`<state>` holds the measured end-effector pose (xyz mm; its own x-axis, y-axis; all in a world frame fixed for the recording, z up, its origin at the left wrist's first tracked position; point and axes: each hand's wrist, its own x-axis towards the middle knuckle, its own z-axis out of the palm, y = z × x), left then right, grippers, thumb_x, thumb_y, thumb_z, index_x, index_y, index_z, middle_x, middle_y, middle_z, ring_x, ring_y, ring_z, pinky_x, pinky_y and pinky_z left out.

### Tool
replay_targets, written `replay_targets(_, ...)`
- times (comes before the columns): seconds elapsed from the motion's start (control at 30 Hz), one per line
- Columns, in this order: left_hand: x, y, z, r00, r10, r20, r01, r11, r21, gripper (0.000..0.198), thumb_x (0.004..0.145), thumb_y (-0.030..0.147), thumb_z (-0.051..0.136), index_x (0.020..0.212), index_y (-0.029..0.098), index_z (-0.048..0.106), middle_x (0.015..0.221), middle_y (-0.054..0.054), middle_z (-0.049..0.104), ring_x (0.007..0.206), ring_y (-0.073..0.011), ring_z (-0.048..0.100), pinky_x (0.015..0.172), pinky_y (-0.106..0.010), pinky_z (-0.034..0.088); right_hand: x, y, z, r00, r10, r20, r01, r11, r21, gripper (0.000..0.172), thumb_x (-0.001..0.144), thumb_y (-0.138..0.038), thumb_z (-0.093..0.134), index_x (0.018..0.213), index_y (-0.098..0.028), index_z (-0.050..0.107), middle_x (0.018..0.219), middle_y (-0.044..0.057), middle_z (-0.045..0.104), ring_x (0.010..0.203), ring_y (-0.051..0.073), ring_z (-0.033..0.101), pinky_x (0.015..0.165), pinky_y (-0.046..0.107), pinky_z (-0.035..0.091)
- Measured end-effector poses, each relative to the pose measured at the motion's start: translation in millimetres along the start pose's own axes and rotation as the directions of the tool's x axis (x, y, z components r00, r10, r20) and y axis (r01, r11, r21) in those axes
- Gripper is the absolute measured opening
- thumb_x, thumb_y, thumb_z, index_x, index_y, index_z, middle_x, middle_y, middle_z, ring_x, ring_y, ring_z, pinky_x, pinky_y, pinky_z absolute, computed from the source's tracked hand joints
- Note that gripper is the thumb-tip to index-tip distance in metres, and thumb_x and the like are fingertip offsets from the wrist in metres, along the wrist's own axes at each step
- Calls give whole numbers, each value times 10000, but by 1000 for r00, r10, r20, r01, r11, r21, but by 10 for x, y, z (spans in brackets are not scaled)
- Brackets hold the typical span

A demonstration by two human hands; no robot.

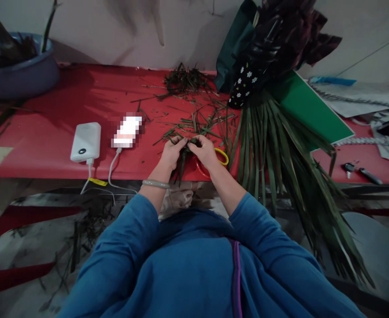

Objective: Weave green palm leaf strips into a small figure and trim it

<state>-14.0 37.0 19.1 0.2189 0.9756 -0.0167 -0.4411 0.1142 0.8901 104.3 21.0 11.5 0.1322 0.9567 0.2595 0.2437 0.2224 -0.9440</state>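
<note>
My left hand [173, 151] and my right hand [202, 149] meet above the front part of the red table. Both are closed, pinching narrow green leaf strips [180, 167] between them, whose loose ends hang down toward the table edge. How the strips are folded or joined is too small and dark to tell. Scissors with a yellow and red handle [223, 155] lie beside and partly under my right hand. Cut leaf bits [197, 125] are strewn just beyond my fingers, and a heap of scraps [186, 79] sits farther back.
A white power bank [87, 139] and a cabled phone [127, 131] lie on the left of the red table [65, 106]. Long palm leaves [264, 145] hang over the front edge. Behind are a blue basin [25, 77] and a green board [309, 108]; keys [348, 168] lie right.
</note>
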Motion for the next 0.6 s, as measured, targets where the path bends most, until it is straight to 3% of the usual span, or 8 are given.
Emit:
replay_targets(0.23, 15, -14, -51, 999, 10, -41, -11, 1000, -15, 170, 620, 293, 672, 647, 163, 565, 584, 42, 564, 536, -52, 503, 558, -177, 408, -24, -25, -14, 999, 50, 23, -54, 966, 251, 291, 671, -376, 571, 901, -205, 516, 806, -13, 580, 738, 108, 535, 702, 251, 442)
replay_targets(0.43, -3, 10, -11, 999, 48, -21, -48, 999, 6, 208, 557, 283, 716, 660, 156, 587, 617, 37, 594, 571, -51, 522, 616, -183, 430, -8, 39, -10, 999, 27, -19, -24, 986, 164, 213, 677, -355, 569, 813, -191, 559, 734, -27, 580, 674, 102, 520, 662, 249, 429)
replay_targets(0.6, -6, 10, -1, 999, -18, 32, 19, 1000, -21, 226, 536, 236, 725, 727, 156, 634, 668, 22, 634, 611, -67, 561, 672, -215, 445, -8, 44, -9, 1000, -1, -29, 5, 990, 140, 197, 689, -353, 556, 791, -185, 575, 712, -28, 586, 657, 102, 518, 647, 247, 422)
